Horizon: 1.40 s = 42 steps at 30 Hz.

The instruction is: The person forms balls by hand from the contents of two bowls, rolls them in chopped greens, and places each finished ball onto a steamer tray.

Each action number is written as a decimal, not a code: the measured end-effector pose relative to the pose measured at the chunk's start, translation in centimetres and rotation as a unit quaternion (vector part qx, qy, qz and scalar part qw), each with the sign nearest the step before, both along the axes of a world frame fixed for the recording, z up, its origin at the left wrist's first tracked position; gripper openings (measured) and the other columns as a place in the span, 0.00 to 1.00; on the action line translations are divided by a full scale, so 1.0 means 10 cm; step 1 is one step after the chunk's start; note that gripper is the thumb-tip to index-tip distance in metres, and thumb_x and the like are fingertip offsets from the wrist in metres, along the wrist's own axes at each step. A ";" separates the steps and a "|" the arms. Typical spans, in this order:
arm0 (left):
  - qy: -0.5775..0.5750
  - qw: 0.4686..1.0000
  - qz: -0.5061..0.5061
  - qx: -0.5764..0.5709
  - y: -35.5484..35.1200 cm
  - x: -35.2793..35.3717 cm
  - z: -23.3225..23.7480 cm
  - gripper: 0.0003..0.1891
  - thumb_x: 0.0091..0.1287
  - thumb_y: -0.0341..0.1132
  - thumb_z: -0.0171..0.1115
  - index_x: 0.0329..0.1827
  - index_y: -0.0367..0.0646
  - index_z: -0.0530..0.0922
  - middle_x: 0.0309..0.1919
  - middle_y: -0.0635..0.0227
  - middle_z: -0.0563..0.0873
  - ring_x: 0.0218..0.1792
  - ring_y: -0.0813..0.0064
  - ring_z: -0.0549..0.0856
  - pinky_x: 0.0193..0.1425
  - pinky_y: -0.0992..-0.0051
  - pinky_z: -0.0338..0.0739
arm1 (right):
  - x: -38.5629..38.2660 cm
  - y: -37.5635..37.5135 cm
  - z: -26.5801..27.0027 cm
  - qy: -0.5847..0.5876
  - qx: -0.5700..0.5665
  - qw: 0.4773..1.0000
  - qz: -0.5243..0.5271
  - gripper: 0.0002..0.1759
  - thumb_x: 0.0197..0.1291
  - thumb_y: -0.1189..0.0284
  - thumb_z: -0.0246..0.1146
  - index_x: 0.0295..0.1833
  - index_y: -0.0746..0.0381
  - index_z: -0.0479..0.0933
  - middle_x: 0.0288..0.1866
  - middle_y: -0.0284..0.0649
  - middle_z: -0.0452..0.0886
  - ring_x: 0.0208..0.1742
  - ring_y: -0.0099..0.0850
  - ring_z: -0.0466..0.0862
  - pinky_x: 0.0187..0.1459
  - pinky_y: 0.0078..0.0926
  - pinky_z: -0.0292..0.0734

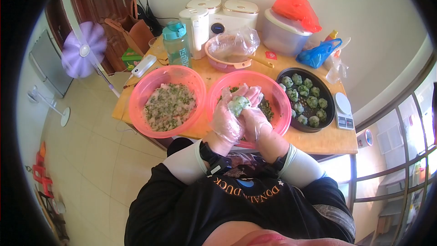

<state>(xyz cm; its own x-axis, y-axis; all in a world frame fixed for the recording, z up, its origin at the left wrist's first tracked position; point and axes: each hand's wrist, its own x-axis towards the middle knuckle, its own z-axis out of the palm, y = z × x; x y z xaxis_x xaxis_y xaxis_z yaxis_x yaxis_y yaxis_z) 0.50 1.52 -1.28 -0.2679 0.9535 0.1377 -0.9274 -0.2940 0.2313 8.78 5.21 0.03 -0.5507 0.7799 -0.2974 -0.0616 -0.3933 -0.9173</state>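
Both my hands wear clear plastic gloves and are cupped together around a sticky white-and-green ball (239, 105). My left hand (226, 120) is curled against its left side, and my right hand (256, 120) closes on it from the right. They are above a pink bowl (281, 101) with chopped green filling, partly hidden by my hands. To the left, another pink bowl (138, 94) holds a pale mass mixed with chopped greens. On the right, a round dark pan (309, 130) carries several similar green-and-white balls (312, 102).
A kitchen scale (343, 115) sits right of the pan. Behind the bowls stand a teal bottle (176, 45), a white appliance (234, 20), a pink basin (217, 64) with plastic film, a lidded tub (284, 36) and a blue bag (318, 53). A fan (84, 50) spins at left.
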 end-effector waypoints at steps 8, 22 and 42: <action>-0.005 1.000 0.012 -0.003 -0.04 0.04 0.03 0.29 0.82 0.53 0.41 0.60 0.33 0.79 0.61 0.46 0.83 0.69 0.46 0.76 0.80 0.49 0.63 | 0.00 0.39 -0.66 0.004 0.029 0.999 0.045 0.19 0.65 0.64 0.64 0.57 0.64 0.78 0.48 0.42 0.83 0.47 0.32 0.83 0.45 0.33 0.79; -0.095 0.991 -0.024 -0.087 0.05 -0.08 -0.19 0.29 0.83 0.54 0.35 0.63 0.36 0.72 0.57 0.47 0.82 0.62 0.49 0.80 0.69 0.52 0.76 | 0.37 0.30 0.53 -0.138 0.682 0.713 0.082 0.26 0.48 0.86 0.63 0.55 0.63 0.84 0.55 0.47 0.85 0.57 0.46 0.84 0.57 0.37 0.80; 0.164 0.980 -0.018 -0.108 -0.16 0.02 -0.03 0.21 0.85 0.46 0.45 0.70 0.44 0.71 0.63 0.65 0.80 0.62 0.69 0.81 0.67 0.59 0.79 | 0.25 0.50 0.69 -0.142 0.176 0.941 0.250 0.17 0.62 0.74 0.69 0.55 0.71 0.83 0.42 0.43 0.87 0.37 0.28 0.87 0.40 0.25 0.83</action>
